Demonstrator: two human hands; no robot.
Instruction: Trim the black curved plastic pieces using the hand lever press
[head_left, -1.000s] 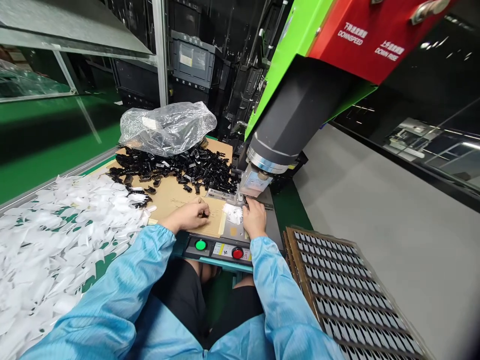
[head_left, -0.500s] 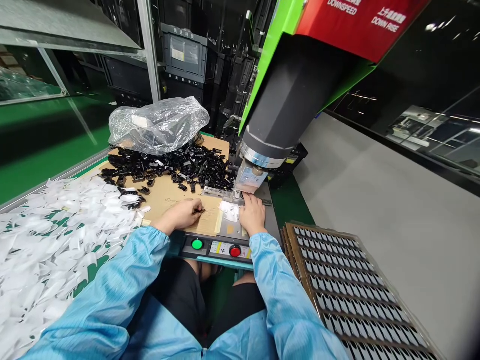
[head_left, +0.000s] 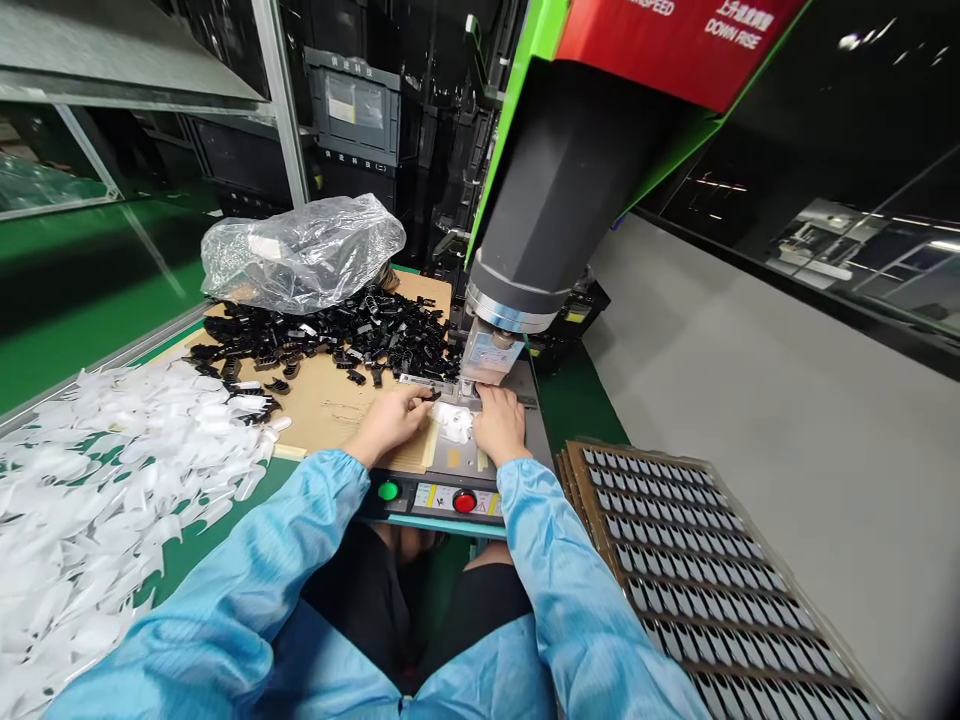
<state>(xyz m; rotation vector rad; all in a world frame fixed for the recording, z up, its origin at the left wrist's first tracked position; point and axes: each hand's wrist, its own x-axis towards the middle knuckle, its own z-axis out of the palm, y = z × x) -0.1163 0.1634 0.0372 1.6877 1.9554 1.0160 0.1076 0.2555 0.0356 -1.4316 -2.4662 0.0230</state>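
My left hand (head_left: 396, 420) is closed in a pinch on a small black plastic part (head_left: 433, 396), just left of the press fixture. My right hand (head_left: 500, 424) has its fingers bent together at the fixture, right under the machine's metal press head (head_left: 491, 357); whatever its fingertips grip is hidden. Between the two hands lies a small pile of white pieces (head_left: 454, 423) on the grey metal base. Behind my left hand, a heap of black plastic parts (head_left: 390, 330) covers the back of the cardboard (head_left: 319, 415).
White plastic pieces (head_left: 97, 480) spread across the left side. A clear plastic bag (head_left: 300, 250) rests over the black heap. Green (head_left: 388, 491) and red (head_left: 464, 501) buttons face me at the front. Trays (head_left: 697, 570) of parts in rows are stacked at the right.
My left hand has moved right and forward from the cardboard toward the fixture, carrying the black part. My right hand stays at the fixture. The view has shifted slightly.
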